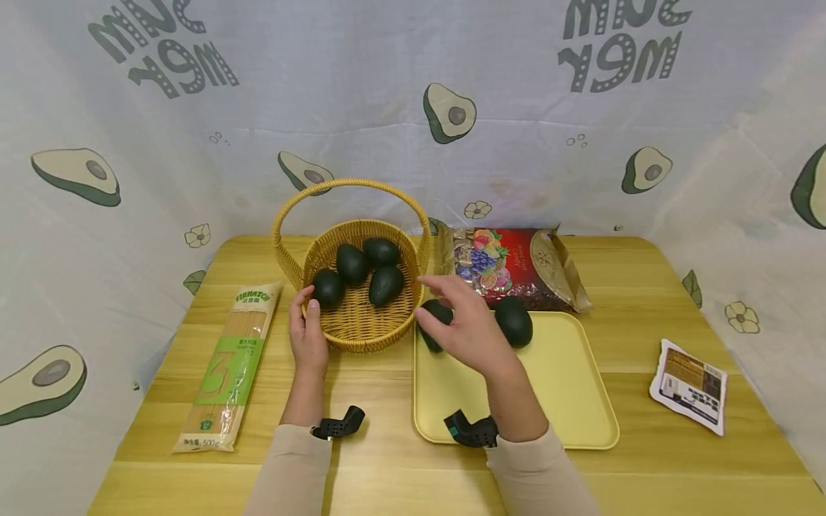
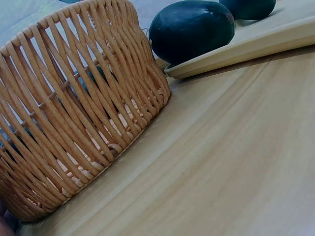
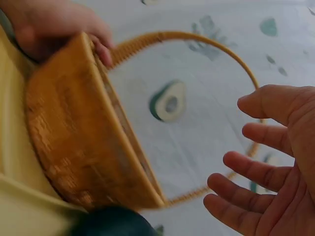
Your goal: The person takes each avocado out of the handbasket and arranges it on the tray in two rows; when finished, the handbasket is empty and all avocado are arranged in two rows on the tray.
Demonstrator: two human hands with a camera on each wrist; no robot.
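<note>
A yellow wicker basket with a tall handle holds several dark green avocados. My left hand grips the basket's left rim; in the right wrist view its fingers bend over the edge. My right hand is at the basket's right side, above the pale yellow tray, with nothing in its spread fingers. One avocado lies in the tray's back left corner, partly hidden by this hand. A second avocado sits to its right, near the tray's back edge.
A red and brown candy bag lies behind the tray. Left of the basket is a long spaghetti packet. A small white and brown pouch lies far right on the wooden table. An avocado-print curtain hangs behind.
</note>
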